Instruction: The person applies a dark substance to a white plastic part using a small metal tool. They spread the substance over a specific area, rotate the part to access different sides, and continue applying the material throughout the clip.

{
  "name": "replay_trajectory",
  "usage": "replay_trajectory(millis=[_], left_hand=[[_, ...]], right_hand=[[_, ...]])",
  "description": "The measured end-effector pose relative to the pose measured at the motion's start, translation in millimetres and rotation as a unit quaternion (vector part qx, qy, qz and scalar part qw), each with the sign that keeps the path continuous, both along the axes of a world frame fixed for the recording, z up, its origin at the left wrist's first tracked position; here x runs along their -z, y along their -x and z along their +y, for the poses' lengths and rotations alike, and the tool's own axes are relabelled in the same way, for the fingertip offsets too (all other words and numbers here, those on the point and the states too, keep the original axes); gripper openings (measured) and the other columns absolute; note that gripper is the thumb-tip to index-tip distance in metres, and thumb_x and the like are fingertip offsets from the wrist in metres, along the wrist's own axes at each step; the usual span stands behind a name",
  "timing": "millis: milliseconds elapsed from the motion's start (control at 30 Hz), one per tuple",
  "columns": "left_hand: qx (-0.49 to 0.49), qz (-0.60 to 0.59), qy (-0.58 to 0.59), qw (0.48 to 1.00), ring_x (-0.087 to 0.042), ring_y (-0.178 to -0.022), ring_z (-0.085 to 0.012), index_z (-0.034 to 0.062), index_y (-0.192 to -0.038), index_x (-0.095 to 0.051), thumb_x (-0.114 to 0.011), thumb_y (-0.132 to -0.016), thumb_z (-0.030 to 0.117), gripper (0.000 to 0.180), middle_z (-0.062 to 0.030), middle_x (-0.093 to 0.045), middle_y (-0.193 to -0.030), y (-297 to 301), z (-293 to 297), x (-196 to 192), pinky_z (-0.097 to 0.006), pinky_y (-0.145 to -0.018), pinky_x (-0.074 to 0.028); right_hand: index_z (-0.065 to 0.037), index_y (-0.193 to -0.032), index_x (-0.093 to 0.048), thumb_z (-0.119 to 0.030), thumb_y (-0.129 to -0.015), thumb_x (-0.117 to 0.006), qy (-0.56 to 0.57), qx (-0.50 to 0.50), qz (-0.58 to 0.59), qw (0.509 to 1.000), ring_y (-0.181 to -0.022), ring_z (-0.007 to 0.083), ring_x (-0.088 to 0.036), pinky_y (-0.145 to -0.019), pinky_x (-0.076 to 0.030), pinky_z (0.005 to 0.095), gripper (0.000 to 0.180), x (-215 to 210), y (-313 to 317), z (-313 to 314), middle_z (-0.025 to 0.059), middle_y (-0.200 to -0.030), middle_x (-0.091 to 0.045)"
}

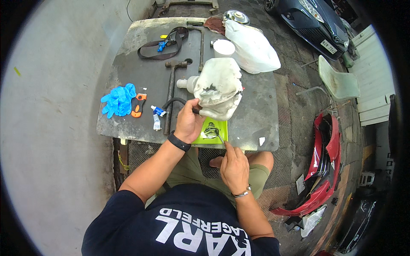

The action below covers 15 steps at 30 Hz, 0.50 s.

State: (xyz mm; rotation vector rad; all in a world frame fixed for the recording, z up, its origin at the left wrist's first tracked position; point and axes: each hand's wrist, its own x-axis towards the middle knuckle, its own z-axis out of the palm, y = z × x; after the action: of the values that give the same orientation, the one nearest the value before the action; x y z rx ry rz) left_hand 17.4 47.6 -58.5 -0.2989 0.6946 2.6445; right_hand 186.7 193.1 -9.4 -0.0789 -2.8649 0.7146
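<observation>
My left hand (188, 123) is closed on a white plastic reservoir (220, 85) near its lower left edge. The reservoir is tilted above the table, with a dark patch and grey smudges on its surface; a black hose (173, 100) runs from it beside my fingers. Below it, at the table's front edge, lies a bright green tray (224, 126) with a black smear (210, 130) on it. Pinched in my right hand (235, 168) is a thin metal-looking tool (220, 138), its tip down at the smear. The tip's exact shape is too small to tell.
Left of the reservoir lie a hammer (171, 85), two small tubes (158, 112), an orange scraper (138, 106) and blue gloves (118, 100). Behind are a strap (149, 51), a second hammer (202, 47), a white cup (224, 48) and a white bag (254, 47). A red bumper (329, 170) stands at right.
</observation>
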Motion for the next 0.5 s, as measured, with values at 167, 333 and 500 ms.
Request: replay_trajectory(millis=[167, 333, 500], left_hand=[[-0.012, 0.015, 0.017, 1.0, -0.063, -0.119, -0.0231, -0.0012, -0.123, -0.061, -0.055, -0.104, 0.024, 0.032, -0.0094, -0.067, -0.121, -2.2, 1.7, 10.5, -0.042, -0.111, -0.045], [-0.003, 0.042, 0.015, 0.999, -0.062, -0.121, -0.0233, -0.0013, -0.124, -0.061, -0.054, -0.105, 0.024, 0.033, -0.0099, -0.067, -0.123, -3.3, 5.8, 2.9, -0.043, -0.112, -0.044], [0.0, 0.051, 0.009, 0.999, -0.061, -0.122, -0.023, -0.0011, -0.124, -0.061, -0.054, -0.105, 0.024, 0.032, -0.0098, -0.066, -0.125, -5.5, 7.3, 0.1, -0.043, -0.112, -0.044]], right_hand=[[0.0, -0.129, -0.066, -0.003, -0.088, -0.062, 0.013, 0.018, 0.021, 1.0, -0.079, 0.036, -0.063, -0.073, -0.052, 0.0471, 0.041, 16.9, 2.3, -5.9, 0.017, -0.083, -0.06], [0.0, -0.133, -0.066, -0.002, -0.085, -0.064, -0.006, 0.025, 0.006, 1.0, -0.076, 0.0341, -0.061, -0.07, -0.051, 0.0466, 0.047, 28.8, 8.2, -11.1, 0.0147, -0.08, -0.059], [-0.002, -0.134, -0.066, -0.001, -0.084, -0.064, -0.011, -0.001, 0.018, 1.0, -0.073, 0.034, -0.06, -0.068, -0.05, 0.0467, 0.05, 33.7, 14.2, -10.9, 0.0139, -0.078, -0.056]])
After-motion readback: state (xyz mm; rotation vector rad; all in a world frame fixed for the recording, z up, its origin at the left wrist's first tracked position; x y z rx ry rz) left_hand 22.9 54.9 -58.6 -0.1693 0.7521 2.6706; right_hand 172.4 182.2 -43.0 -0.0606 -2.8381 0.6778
